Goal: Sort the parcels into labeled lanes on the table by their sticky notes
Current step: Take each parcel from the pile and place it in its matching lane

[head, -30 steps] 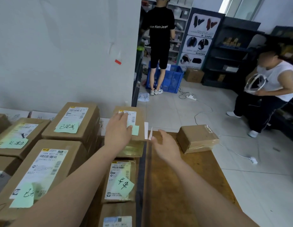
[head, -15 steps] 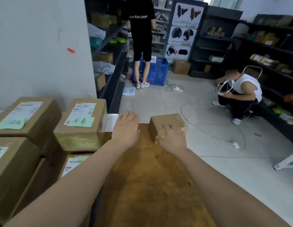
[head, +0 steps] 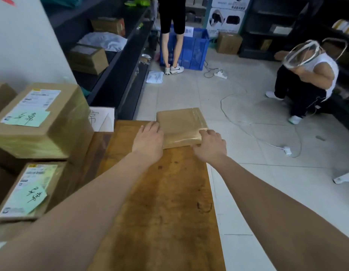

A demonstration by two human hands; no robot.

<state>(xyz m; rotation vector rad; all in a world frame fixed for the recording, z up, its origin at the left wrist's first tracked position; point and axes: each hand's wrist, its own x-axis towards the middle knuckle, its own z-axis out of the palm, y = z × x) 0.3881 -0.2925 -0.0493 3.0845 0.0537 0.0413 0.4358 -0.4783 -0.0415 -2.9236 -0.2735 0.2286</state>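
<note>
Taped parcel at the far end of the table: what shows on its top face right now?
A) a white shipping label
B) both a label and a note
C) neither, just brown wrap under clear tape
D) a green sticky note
C: the taped parcel shows only plain brown wrap under glossy tape, with the left hand at its left edge and the right hand on its near right corner. The green sticky notes are on the stacked boxes to the left.

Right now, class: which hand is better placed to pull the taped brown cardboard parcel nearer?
Probably right: the right hand curls over the taped brown cardboard parcel's near corner; the left hand lies flat beside it.
</note>
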